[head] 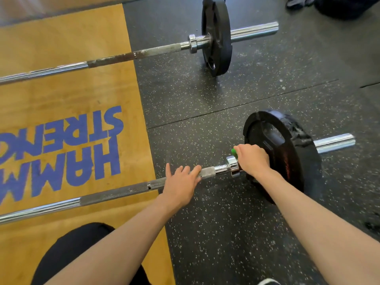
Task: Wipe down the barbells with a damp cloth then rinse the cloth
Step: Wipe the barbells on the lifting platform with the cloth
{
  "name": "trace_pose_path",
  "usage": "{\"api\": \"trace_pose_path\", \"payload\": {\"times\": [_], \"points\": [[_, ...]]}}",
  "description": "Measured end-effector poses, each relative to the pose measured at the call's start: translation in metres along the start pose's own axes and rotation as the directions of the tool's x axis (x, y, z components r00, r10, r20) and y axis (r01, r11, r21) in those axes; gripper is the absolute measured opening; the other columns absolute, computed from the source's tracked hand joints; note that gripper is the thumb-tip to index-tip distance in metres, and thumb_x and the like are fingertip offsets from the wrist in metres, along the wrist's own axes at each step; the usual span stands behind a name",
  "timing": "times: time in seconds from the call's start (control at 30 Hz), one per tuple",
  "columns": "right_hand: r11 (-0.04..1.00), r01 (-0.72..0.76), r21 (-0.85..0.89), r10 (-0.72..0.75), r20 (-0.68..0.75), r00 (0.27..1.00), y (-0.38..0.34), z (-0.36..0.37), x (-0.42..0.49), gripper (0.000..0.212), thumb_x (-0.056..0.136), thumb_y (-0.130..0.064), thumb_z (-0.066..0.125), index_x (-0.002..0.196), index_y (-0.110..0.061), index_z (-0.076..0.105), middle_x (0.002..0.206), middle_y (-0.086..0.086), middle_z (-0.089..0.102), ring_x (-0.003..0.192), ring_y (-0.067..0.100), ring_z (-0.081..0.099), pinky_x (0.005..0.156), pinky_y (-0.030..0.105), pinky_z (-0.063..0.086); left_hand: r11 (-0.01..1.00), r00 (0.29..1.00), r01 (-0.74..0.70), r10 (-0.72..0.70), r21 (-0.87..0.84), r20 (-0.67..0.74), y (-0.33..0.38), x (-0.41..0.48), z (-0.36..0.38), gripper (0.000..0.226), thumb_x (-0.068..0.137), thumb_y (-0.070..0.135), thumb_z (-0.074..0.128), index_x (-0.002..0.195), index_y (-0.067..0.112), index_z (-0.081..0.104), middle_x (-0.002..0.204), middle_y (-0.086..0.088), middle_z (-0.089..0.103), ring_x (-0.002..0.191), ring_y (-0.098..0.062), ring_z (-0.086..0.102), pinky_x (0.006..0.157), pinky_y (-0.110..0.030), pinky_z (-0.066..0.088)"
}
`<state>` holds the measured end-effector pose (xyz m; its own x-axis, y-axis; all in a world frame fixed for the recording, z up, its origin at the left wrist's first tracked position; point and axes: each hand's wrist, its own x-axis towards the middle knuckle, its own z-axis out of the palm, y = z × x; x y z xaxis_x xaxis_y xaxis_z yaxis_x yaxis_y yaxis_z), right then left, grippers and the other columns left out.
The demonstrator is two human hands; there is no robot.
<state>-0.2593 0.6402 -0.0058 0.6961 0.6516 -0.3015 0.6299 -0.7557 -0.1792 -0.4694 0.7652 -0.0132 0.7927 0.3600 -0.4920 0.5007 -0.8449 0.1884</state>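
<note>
Here, seen from above, a person crouches over a barbell [115,191] lying on a gym floor [205,99]. Its black plate [287,149] serves as the landmark.

Just on the shaft side of the plate, the right hand [253,159] is curled around a green cloth [234,151], of which only a small bit shows past the knuckles. It holds the cloth against the bar between the chrome collar [231,164] and the plate, probably to clean that tight corner. Further from the plate along the shaft, the left hand [181,179] lies on the knurled grip with fingers stretched flat, holding nothing. It seems to be steadying the bar so it does not roll under the wiping.

Beyond the plate, away from the person, a second barbell [123,56] lies roughly parallel and well apart. Its shaft has rusty-looking patches.

On the outer side of the plate, the bare sleeve end [335,141] sticks out with nothing around it. The shaft runs away from the plate across the edge where black rubber meets a yellow wooden platform [72,99].

The plate's face hems the right hand in, so the wiping room lies away from the plate along the shaft, where the left hand would need to shift. Nothing for rinsing is in view.
</note>
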Motion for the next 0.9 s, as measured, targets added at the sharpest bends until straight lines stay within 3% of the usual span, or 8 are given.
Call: {"api": "trace_pose_path", "payload": {"times": [0.07, 0.17, 0.3, 0.43, 0.57, 0.63, 0.77, 0.9], "points": [[0.998, 0.055, 0.033, -0.057, 0.057, 0.997, -0.002, -0.003, 0.006, 0.028, 0.107, -0.020, 0.037, 0.107, -0.016, 0.065, 0.103, 0.011, 0.070, 0.091, 0.036, 0.063, 0.080, 0.043, 0.053, 1.000, 1.000, -0.004, 0.004, 0.017, -0.018, -0.002, 0.003, 0.004, 0.043, 0.110, 0.037, 0.021, 0.152, 0.029, 0.021, 0.144, -0.003, 0.048, 0.144, -0.027, 0.035, 0.121, -0.065, 0.005], [0.965, 0.200, 0.170, -0.204, 0.006, 0.979, -0.008, 0.002, 0.001, 0.035, 0.110, -0.028, 0.035, 0.116, -0.020, 0.068, 0.107, 0.004, 0.072, 0.100, 0.034, 0.064, 0.082, 0.044, 0.051, 0.999, 0.999, -0.004, 0.005, 0.037, -0.038, -0.002, 0.005, 0.011, 0.044, 0.110, 0.036, 0.023, 0.154, 0.029, 0.019, 0.143, -0.002, 0.046, 0.146, -0.024, 0.031, 0.119, -0.065, 0.004], [0.910, 0.345, 0.229, -0.326, -0.116, 0.938, -0.010, 0.017, -0.025, 0.031, 0.110, -0.031, 0.037, 0.103, -0.023, 0.067, 0.094, -0.006, 0.069, 0.088, 0.022, 0.063, 0.072, 0.042, 0.049, 0.999, 0.999, 0.015, -0.014, 0.033, -0.045, 0.000, 0.004, 0.013, 0.046, 0.110, 0.037, 0.023, 0.155, 0.029, 0.022, 0.146, 0.000, 0.044, 0.148, -0.022, 0.028, 0.119, -0.065, 0.002], [0.980, 0.197, 0.028, -0.197, 0.007, 0.980, -0.002, 0.005, -0.015, 0.042, 0.111, -0.027, 0.028, 0.087, -0.013, 0.060, 0.083, 0.006, 0.067, 0.083, 0.032, 0.066, 0.065, 0.039, 0.048, 0.999, 0.999, 0.033, -0.033, 0.005, 0.019, 0.004, 0.003, 0.008, 0.045, 0.110, 0.036, 0.024, 0.154, 0.030, 0.022, 0.146, 0.001, 0.042, 0.150, -0.020, 0.024, 0.120, -0.065, 0.002], [0.998, 0.058, -0.018, -0.053, 0.204, 0.977, -0.007, -0.005, 0.012, 0.035, 0.106, -0.013, 0.033, 0.113, -0.006, 0.067, 0.109, 0.013, 0.067, 0.100, 0.036, 0.064, 0.072, 0.037, 0.051, 1.000, 0.999, 0.013, -0.013, 0.001, 0.048, 0.001, 0.005, 0.009, 0.044, 0.110, 0.037, 0.024, 0.154, 0.030, 0.021, 0.146, 0.000, 0.043, 0.153, -0.021, 0.017, 0.119, -0.065, 0.001], [1.000, -0.017, 0.023, 0.012, 0.191, 0.982, -0.007, 0.001, 0.021, 0.036, 0.107, -0.016, 0.033, 0.115, -0.006, 0.067, 0.110, 0.014, 0.067, 0.098, 0.037, 0.064, 0.068, 0.037, 0.046, 1.000, 0.999, -0.010, 0.010, 0.009, 0.048, -0.001, 0.005, 0.009, 0.045, 0.110, 0.038, 0.025, 0.154, 0.029, 0.021, 0.146, -0.001, 0.043, 0.152, -0.022, 0.019, 0.120, -0.065, 0.005], [0.985, -0.071, 0.159, 0.079, -0.047, 0.996, -0.005, 0.012, 0.015, 0.057, 0.110, -0.039, 0.029, 0.081, -0.009, 0.068, 0.077, 0.009, 0.064, 0.074, 0.032, 0.056, 0.064, 0.037, 0.040, 0.992, 0.992, -0.114, 0.111, 0.061, 0.061, -0.015, 0.009, 0.001, 0.044, 0.110, 0.039, 0.024, 0.152, 0.027, 0.023, 0.133, -0.004, 0.052, 0.128, -0.027, 0.049, 0.120, -0.058, 0.016], [0.969, 0.166, 0.183, -0.141, -0.143, 0.980, -0.007, 0.014, 0.016, 0.056, 0.109, -0.037, 0.035, 0.058, -0.019, 0.047, 0.055, -0.003, 0.050, 0.059, 0.025, 0.052, 0.058, 0.037, 0.039, 0.953, 0.965, -0.254, 0.237, 0.168, 0.111, -0.036, 0.015, -0.016, 0.047, 0.109, 0.043, 0.020, 0.153, 0.028, 0.022, 0.129, -0.004, 0.053, 0.121, -0.027, 0.053, 0.120, -0.055, 0.019]]}}
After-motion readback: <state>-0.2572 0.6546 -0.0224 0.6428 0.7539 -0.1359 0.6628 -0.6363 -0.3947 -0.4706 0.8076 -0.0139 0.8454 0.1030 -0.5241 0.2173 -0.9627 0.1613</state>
